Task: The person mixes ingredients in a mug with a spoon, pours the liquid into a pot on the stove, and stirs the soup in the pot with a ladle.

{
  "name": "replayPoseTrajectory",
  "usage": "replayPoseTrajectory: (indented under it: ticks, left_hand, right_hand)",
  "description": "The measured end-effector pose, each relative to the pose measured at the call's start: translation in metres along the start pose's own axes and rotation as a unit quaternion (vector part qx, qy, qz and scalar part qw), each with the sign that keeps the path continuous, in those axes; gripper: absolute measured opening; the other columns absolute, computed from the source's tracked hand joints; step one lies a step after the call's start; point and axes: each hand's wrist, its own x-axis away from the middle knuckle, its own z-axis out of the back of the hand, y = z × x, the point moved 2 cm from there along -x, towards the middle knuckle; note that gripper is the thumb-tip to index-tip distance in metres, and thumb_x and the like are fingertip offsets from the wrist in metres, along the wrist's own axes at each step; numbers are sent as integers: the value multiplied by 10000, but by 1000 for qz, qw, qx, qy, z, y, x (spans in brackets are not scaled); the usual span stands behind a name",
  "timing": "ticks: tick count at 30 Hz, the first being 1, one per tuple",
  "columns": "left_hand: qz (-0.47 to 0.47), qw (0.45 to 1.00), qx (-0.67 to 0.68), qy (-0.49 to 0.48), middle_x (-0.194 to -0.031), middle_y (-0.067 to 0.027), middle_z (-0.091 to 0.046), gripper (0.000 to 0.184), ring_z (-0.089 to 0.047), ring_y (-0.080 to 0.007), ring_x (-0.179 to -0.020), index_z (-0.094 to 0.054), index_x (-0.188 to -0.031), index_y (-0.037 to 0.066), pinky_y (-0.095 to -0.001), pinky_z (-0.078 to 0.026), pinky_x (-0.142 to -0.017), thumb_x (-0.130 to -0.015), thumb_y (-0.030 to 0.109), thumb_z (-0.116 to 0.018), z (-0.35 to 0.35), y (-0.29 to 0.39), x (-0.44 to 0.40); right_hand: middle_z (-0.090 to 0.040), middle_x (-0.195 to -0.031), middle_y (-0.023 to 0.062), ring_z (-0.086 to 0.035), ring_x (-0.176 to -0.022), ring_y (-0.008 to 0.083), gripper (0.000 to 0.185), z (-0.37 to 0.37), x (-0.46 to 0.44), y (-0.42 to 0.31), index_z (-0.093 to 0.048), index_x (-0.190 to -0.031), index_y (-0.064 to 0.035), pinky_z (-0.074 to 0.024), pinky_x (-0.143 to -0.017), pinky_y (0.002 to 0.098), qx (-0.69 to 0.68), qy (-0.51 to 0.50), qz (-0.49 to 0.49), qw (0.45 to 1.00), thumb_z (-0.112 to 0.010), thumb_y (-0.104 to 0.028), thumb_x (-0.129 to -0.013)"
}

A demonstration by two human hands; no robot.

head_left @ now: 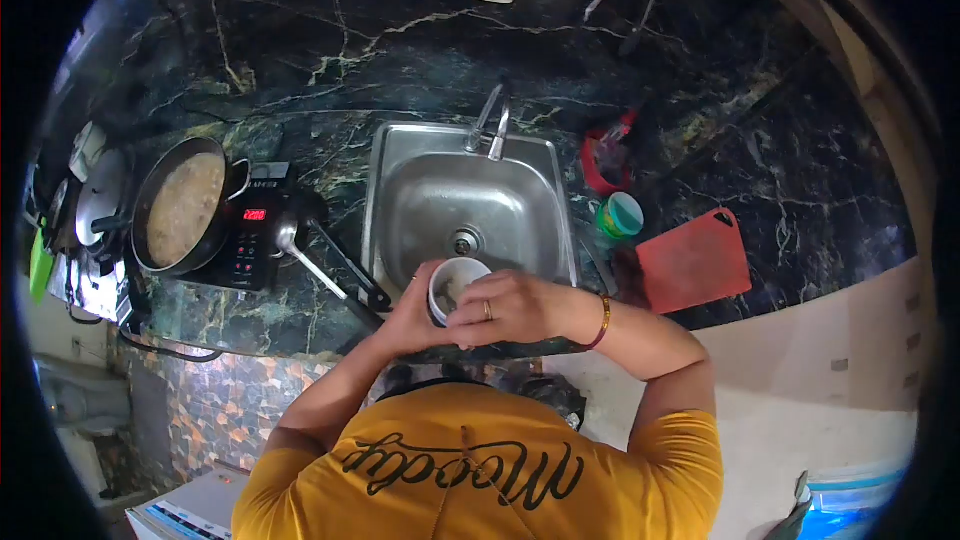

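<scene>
My left hand [405,322] is wrapped round a small white cup [440,292] near the front edge of the sink. Something pale lies inside the cup, too small to name. Over the cup's mouth, my right hand [505,306] has its fingers bent together, with the fingertips hidden at the rim. Whether they pinch anything cannot be seen. Just beyond both hands is the steel sink [400,210], with its faucet [495,135] at the back.
To the left, a pan [190,202] of brownish food sits on a lit induction cooker [255,240]. A ladle [310,260] and black-handled utensils lie beside it. Right of the sink are a green-edged container [620,215], a red item [605,155] and a red cutting board [697,265].
</scene>
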Motion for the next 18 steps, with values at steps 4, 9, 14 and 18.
replayPoseTrajectory:
  ticks: [4,9,14,18]
  left_hand:
    - [-32,997,-68,4,-1304,-167,-469,913,-494,-279,-1229,-366,-1381,22,-401,-386,-1056,-648,225,-870,4,9,6]
    - [-74,992,-97,25,-1283,-172,-473,909,-486,-321,-1228,-372,-1375,28,-406,-380,-1052,-637,214,-868,1,5,7]
    - [-86,988,-119,57,-1267,-185,-477,909,-484,-343,-1225,-373,-1366,26,-414,-381,-1052,-630,218,-870,2,4,14]
    - [-72,986,-128,73,-1277,-193,-472,909,-483,-349,-1239,-360,-1372,29,-418,-378,-1057,-638,211,-863,5,-3,16]
  right_hand:
    - [-639,-955,34,-624,-810,253,190,2,-5,8,-659,-1048,-110,-546,-739,373,-21,-83,58,995,-617,-119,-863]
    - [-648,-850,79,-588,-693,172,111,-21,25,33,-603,-1004,-68,-508,-678,283,-175,130,-262,940,-503,-117,-1001]
    - [-618,-838,58,-493,-647,77,154,-62,58,40,-489,-1054,-71,-415,-582,225,-333,415,-438,725,-403,-198,-1069]
    - [-612,-887,93,-502,-655,95,176,-60,61,33,-488,-1067,-74,-438,-593,236,-377,546,-393,637,-413,-233,-1072]
